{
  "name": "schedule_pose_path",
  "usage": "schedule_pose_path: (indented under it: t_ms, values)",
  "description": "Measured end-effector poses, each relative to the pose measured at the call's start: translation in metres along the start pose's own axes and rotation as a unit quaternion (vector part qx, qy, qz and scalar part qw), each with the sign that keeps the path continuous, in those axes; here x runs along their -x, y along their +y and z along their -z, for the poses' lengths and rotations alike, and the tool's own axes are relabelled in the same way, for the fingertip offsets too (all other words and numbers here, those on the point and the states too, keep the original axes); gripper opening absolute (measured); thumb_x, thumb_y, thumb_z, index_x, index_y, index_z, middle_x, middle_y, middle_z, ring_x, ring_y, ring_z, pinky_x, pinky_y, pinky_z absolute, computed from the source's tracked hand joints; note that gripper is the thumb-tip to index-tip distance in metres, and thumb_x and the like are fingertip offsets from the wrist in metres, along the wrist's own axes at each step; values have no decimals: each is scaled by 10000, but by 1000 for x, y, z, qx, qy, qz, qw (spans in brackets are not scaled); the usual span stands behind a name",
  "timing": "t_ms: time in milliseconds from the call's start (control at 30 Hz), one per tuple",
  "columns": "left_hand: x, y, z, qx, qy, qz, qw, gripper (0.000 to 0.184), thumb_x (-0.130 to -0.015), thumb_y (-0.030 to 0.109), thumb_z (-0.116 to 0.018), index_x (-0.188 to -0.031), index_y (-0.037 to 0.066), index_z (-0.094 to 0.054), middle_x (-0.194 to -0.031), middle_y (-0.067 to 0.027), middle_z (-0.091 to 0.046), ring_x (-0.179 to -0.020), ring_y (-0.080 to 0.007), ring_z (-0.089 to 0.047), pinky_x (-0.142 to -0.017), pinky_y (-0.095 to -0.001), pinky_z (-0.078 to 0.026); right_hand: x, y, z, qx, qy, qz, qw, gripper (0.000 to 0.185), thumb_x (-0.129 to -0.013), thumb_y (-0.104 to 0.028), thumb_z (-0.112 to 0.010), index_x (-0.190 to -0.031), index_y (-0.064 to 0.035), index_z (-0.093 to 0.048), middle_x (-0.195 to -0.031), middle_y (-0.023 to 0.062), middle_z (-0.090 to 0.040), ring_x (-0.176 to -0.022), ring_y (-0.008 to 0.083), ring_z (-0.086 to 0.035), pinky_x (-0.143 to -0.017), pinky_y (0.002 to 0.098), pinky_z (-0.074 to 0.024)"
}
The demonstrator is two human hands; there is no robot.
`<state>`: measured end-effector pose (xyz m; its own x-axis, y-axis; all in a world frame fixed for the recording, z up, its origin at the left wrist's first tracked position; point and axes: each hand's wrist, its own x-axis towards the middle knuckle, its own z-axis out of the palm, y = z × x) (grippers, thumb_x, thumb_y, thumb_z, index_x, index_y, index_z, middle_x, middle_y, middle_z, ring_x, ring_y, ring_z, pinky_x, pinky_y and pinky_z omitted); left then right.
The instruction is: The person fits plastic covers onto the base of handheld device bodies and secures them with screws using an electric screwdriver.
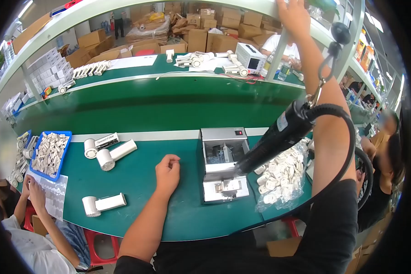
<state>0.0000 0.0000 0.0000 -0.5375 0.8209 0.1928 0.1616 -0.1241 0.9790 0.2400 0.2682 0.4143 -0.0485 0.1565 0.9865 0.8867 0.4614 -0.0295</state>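
My left hand [168, 173] rests on the green table in a loose fist, with nothing visible in it. To its right stands a screw feeder [223, 164], a grey metal box with an open top. My right hand [294, 18] is raised to the overhead shelf rail [242, 9]; its fingertips are cut off by the frame's top. A black electric screwdriver [278, 132] hangs tilted from a hook [316, 93], its tip over the feeder. Left of my left hand lie white handheld fan bodies [123, 150], [106, 204] and one marked fan [102, 142].
A clear bag of small white plastic parts [281, 176] lies right of the feeder. A blue tray [70, 141] of small parts stands at left, near a co-worker's hands [34, 189]. Behind are a back shelf [137, 75] with fans and cardboard boxes [197, 40].
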Motion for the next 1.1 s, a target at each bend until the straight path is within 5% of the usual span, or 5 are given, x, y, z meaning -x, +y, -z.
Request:
schedule_pose_path:
  t_ms: [433,533,633,867,1100]
  values:
    - [0,6,1,-32,10,-43,998,101,-827,33,-552,-889,15,-630,-624,-51,-573,-547,-105,-522,-529,-259,-436,-5,-5,14,32,-103,-19,994,647,-890,-370,-531,-1371,15,-334,-1272,354,-456,-1057,453,-565,-916,490,-453]
    - [1,8,2,-27,6,-43,999,108,-827,39,-544,-890,16,-629,-615,-51,-572,-535,-108,-518,-522,-263,-431,-21,59,-39,123,-141,57,981,663,-909,-513,-412,-1442,-133,-304,-1470,238,-275,-1311,448,-310,-1060,443,-325]
    - [2,8,2,-37,2,-48,998,115,-826,41,-541,-898,18,-628,-612,-50,-566,-532,-112,-513,-520,-268,-428,-15,58,-40,141,-120,65,981,510,-954,-431,-369,-1409,-202,-375,-1510,219,-231,-1373,387,-274,-1074,402,-319]
    - [3,14,3,-44,5,-53,998,121,-820,40,-546,-909,19,-624,-617,-59,-573,-533,-126,-518,-522,-280,-430,-16,57,-31,16,-140,70,988,843,-879,-632,-417,-1454,-32,-276,-1480,268,-268,-1374,392,-276,-1107,411,-250]
    - [3,10,3,-51,17,-74,996,127,-814,40,-538,-905,15,-623,-623,-86,-589,-524,-153,-532,-523,-293,-440,-5,26,23,-44,-210,13,977,699,-912,-551,-434,-1348,-5,-437,-1320,242,-482,-1247,356,-449,-1047,387,-335]
